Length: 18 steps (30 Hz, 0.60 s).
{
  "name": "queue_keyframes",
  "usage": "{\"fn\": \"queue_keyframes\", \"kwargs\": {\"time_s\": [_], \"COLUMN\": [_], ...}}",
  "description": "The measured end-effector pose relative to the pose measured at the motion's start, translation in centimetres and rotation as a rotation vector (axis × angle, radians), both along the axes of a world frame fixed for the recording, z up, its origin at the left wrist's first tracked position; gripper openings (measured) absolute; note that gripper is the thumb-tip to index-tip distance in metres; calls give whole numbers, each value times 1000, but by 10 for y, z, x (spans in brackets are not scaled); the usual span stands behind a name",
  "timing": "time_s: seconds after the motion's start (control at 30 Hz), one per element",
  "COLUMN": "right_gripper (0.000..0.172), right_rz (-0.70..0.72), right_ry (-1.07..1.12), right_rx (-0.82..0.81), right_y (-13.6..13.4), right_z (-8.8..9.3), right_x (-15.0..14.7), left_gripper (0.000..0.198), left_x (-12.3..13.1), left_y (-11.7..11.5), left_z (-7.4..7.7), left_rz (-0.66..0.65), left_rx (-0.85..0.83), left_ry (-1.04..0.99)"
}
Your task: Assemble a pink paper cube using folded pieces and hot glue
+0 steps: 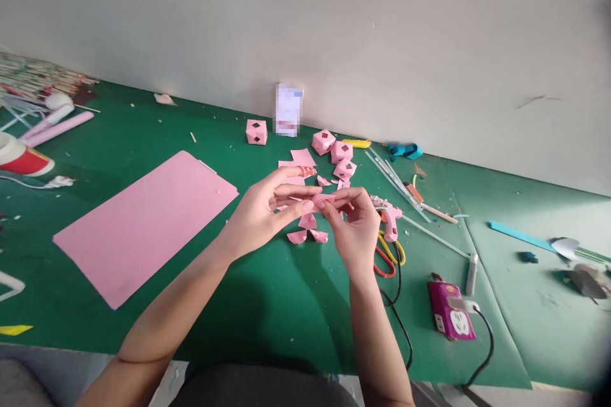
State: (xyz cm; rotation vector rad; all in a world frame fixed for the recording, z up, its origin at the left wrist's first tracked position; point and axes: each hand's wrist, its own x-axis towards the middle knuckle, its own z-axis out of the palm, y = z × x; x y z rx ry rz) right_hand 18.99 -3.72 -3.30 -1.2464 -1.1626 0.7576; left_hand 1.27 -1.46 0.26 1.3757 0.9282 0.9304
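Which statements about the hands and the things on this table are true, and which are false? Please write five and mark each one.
1. The left hand and the right hand both hold a small piece of pink paper. True.
2. The large pink sheet lies to the right of both hands. False: the large pink sheet lies to their left.
3. The pink glue gun lies to the right of the right hand. True.
4. The tabletop is white. False: the tabletop is green.
5. A red-patterned wrap covers a fingertip of the left hand. True.
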Motion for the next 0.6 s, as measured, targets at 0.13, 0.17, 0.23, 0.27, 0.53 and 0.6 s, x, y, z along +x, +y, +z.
{"fn": "queue_keyframes", "kwargs": {"time_s": [0.13,0.17,0.23,0.27,0.53,0.6], "right_gripper": [32,33,31,29,18,12], "right_rz": [-66,-49,3,20,195,156], "right_ry": [-169,-217,-294,-321,-373,-281], "right_rx": [8,-12,-45,-43,123,121], "right_y": [7,8,9,10,18,18], "right_z": [6,7,7,6,1,0], "right_x": [4,5,7,8,6,3], "left_gripper": [40,38,36,36,56,62], "left_x": [-1,-2,-6,-9,-17,-17], "left_y": [10,12,15,17,22,22], "left_z": [6,5,1,-1,-13,-12], "left_rz": [-20,-29,-53,-66,-136,-140], "left_rx": [15,21,26,27,25,0], "left_ry": [67,90,129,138,120,86]}}
